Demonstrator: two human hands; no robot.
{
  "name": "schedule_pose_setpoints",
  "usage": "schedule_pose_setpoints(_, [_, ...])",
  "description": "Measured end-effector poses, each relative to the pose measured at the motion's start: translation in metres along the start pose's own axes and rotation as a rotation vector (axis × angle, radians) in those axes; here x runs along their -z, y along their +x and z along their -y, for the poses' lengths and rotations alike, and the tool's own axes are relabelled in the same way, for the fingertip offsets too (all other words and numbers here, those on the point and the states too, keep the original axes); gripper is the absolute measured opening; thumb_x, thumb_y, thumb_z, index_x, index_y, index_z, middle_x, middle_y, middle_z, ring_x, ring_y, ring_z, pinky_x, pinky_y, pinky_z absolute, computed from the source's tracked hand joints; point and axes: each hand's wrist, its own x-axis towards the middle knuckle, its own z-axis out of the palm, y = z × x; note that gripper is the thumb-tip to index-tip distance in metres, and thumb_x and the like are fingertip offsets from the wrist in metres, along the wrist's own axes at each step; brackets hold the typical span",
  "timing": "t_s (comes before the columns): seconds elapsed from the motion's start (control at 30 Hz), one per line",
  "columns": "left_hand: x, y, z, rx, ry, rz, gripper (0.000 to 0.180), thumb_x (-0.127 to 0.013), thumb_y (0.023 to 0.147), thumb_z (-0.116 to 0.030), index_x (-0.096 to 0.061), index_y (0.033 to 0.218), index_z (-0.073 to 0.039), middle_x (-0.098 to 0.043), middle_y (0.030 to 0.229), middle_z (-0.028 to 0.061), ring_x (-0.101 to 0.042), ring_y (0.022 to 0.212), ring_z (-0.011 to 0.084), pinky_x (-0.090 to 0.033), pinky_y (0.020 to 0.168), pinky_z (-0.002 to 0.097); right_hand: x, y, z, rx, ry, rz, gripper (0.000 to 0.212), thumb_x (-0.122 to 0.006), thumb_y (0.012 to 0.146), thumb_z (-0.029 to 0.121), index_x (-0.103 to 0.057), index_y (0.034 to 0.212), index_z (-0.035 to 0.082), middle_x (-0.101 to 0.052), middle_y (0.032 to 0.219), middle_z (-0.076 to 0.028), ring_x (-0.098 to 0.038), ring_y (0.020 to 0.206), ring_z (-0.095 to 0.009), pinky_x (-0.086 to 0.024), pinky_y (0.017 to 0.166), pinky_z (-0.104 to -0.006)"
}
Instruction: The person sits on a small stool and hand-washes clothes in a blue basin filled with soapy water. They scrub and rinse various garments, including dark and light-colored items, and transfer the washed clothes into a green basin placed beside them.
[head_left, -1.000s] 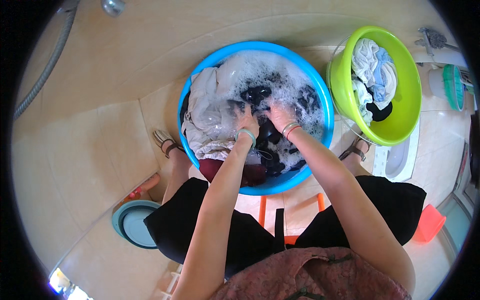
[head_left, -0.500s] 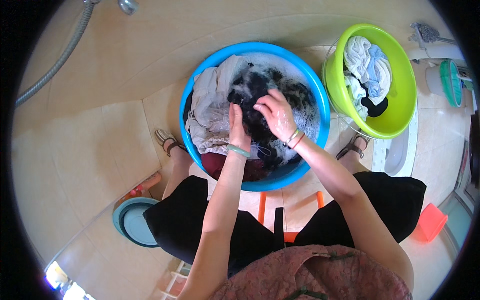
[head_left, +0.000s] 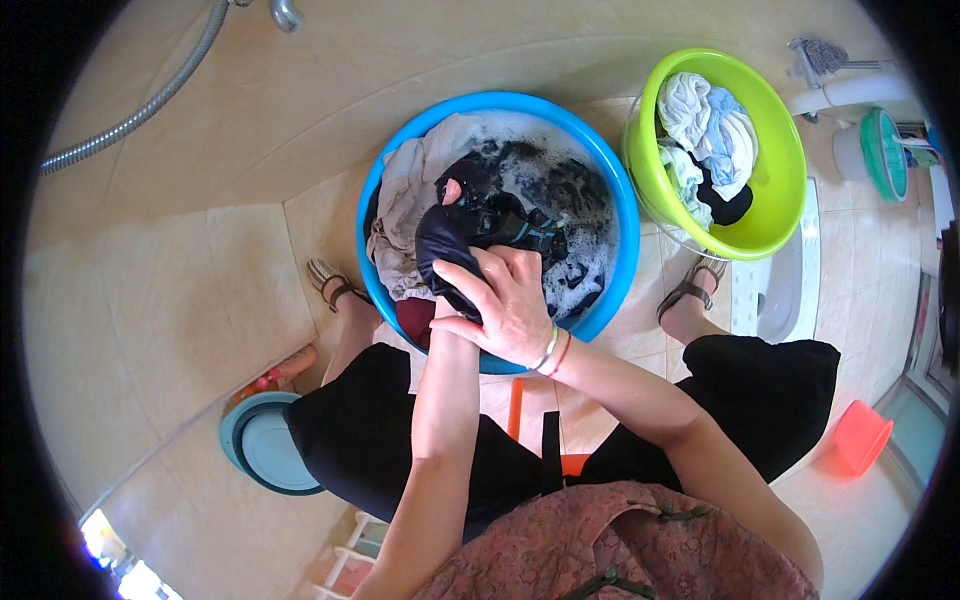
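Note:
A blue basin [head_left: 627, 230] holds soapy water and clothes in front of me. My left hand [head_left: 452, 191] is pushed into a wet black garment [head_left: 447, 238]; only a bit of finger shows through at its far end, and the other fingers are hidden. Over the left wrist, my right hand [head_left: 508, 303] grips the near edge of this cloth, fingers curled round it. The garment trails right toward the suds, a greenish stripe on it. Grey-beige clothing [head_left: 402, 190] lies along the basin's left side, with a dark red piece [head_left: 414, 318] by the near rim.
A lime-green bucket [head_left: 785, 205] with white, light-blue and black clothes stands to the right, beside a white squat toilet [head_left: 786, 290]. Teal basins [head_left: 285, 450] sit at lower left, and a pink-orange container [head_left: 862, 438] at lower right. A shower hose [head_left: 150, 105] hangs at upper left.
The left hand has gone inside the black garment, which now covers it to the wrist. My right hand has moved down and left onto the cloth there. The view has shifted slightly.

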Motion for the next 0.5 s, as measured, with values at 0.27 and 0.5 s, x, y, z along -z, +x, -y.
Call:
schedule_pose_setpoints(0.27, [0.004, 0.014, 0.017, -0.062, 0.012, 0.208, 0.049, -0.046, 0.097, -0.048, -0.048, 0.134, -0.016, -0.057, 0.125, 0.0038, -0.053, 0.115, 0.0191, -0.04, 0.101, 0.0356, -0.013, 0.018, -0.026, -0.099, -0.067, -0.109, 0.053, -0.081, 0.05, 0.023, -0.065, 0.1, 0.025, -0.051, 0.097, -0.001, -0.052, 0.085, -0.025, -0.043, 0.069, -0.0378])
schedule_pose_setpoints(0.5, [0.031, 0.027, 0.036, -0.199, 0.469, -0.476, 0.046, -0.051, 0.095, -0.038, -0.054, 0.126, -0.004, -0.063, 0.112, 0.0067, -0.061, 0.101, 0.0203, -0.048, 0.091, 0.0344, -0.033, 0.027, -0.077, -0.339, -0.013, -0.154, 0.027, -0.073, 0.075, 0.027, -0.065, 0.087, 0.004, -0.063, 0.088, -0.012, -0.065, 0.077, -0.033, -0.053, 0.065, -0.0371])
